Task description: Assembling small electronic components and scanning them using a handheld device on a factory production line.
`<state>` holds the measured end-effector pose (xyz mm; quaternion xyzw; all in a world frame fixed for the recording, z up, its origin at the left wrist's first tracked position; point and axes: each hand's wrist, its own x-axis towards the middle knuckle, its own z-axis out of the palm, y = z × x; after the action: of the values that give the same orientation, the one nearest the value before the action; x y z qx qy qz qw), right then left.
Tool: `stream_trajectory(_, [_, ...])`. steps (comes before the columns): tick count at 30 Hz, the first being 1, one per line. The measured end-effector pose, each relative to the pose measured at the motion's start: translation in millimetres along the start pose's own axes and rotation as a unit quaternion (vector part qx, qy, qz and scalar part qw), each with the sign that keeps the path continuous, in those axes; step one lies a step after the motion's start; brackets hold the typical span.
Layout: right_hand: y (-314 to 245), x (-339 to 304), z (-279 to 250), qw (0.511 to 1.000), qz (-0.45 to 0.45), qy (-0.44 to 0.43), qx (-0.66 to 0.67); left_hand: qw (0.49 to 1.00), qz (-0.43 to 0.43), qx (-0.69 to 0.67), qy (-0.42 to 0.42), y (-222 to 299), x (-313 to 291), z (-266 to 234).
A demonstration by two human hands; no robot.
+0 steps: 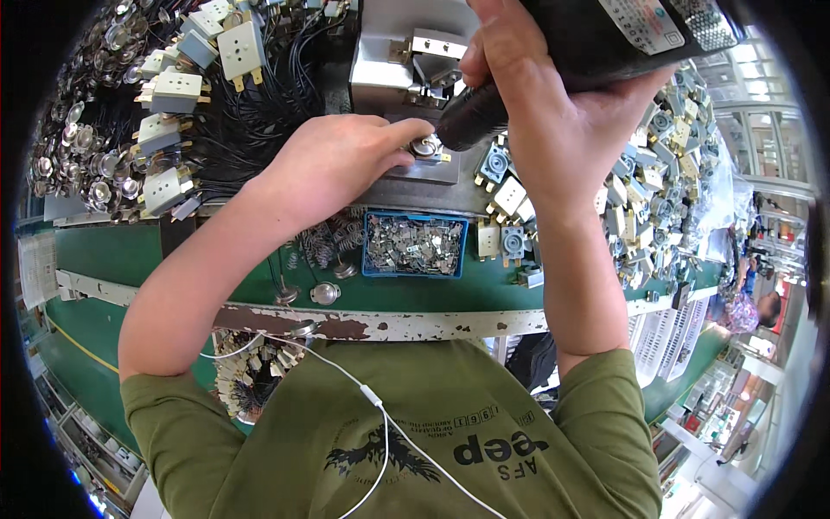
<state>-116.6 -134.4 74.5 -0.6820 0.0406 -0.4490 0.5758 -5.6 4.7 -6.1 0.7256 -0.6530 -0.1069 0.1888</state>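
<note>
Head view, the only one I have at my remote post: two bare hands work over a green bench. My right hand, far and right of centre, is wrapped around a black tool whose dark nose slants left and down. My left hand reaches in from the left, thumb and forefinger narrow at a small silver part. The part sits on a metal block at the far centre; I cannot tell whether the fingers grip it or only steady it, nor whether the tool touches it.

I judge this part to be midway through fastening, not yet released. Wired switches lie heaped far left beside silver discs; wireless-looking switches crowd the right. Which are finished I cannot tell, but much seems left. Nearer, a blue tray holds many loose clips.
</note>
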Motion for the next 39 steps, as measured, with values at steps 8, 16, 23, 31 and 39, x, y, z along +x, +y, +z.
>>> stream_trajectory(8, [36.9, 13.0, 3.7, 0.923, -0.271, -0.100, 0.254, 1.000, 0.005, 0.029, 0.009, -1.8, 1.0, 3.9])
stream_trajectory(16, [-0.9, -19.6, 30.3, 0.991, -0.087, 0.055, 0.083, 0.997, 0.043, 0.028, 0.056, -4.3, -2.2, 9.8])
stream_trajectory(23, [-4.4, -12.2, -33.1, 0.991, -0.118, 0.045, 0.042, 0.972, 0.129, 0.156, 0.119, 35.8, -14.6, 5.5])
stream_trajectory(31, [-20.3, 6.1, -72.5, 0.981, -0.194, 0.007, 0.027, 0.969, 0.209, 0.130, -0.030, 51.2, -37.9, 39.4])
stream_trajectory(39, [-13.6, 36.8, -12.1, 0.976, -0.208, 0.053, -0.030, 0.985, 0.134, -0.048, -0.094, 53.0, -33.9, 31.4])
